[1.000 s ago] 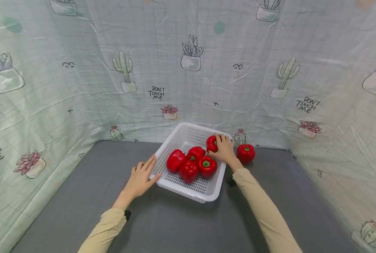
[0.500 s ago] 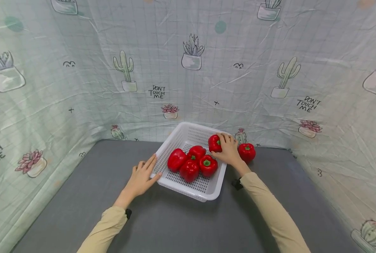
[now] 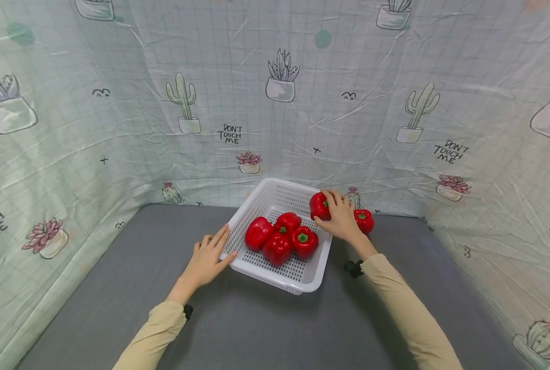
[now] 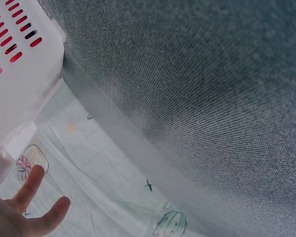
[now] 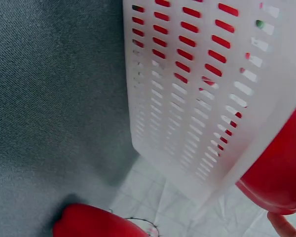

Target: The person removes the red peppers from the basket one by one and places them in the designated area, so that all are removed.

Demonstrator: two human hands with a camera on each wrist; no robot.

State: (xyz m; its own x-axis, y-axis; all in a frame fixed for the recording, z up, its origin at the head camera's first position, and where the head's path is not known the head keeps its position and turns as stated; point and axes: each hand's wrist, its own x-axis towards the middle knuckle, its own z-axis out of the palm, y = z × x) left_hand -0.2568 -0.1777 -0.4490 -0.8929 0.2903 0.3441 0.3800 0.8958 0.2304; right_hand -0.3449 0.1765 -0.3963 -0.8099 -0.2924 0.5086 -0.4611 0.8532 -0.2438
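A white perforated plastic basket (image 3: 268, 279) sits at an angle on the table. My left hand (image 3: 205, 259) rests on its left rim, fingers spread and mostly straight; the left wrist view shows some fingers (image 4: 32, 187) pointing away from the wall. At the far right corner my right hand (image 3: 342, 218) grips a red bell pepper (image 3: 318, 206) at rim height. The right wrist view catches that pepper above the basket's edge, with one fingertip against it. Inside the basket lie several more red bell peppers (image 3: 277, 250), bunched together.
Another red bell pepper (image 3: 364, 222) stands on the grey table (image 3: 266, 334) just right of the basket, partly behind my right hand. A cactus-print cloth (image 3: 238, 97) hangs around the back and sides of the table.
My right hand has moved right with the bell pepper, raising it from inside the basket towards the far right rim. My left hand and the basket have stayed put.
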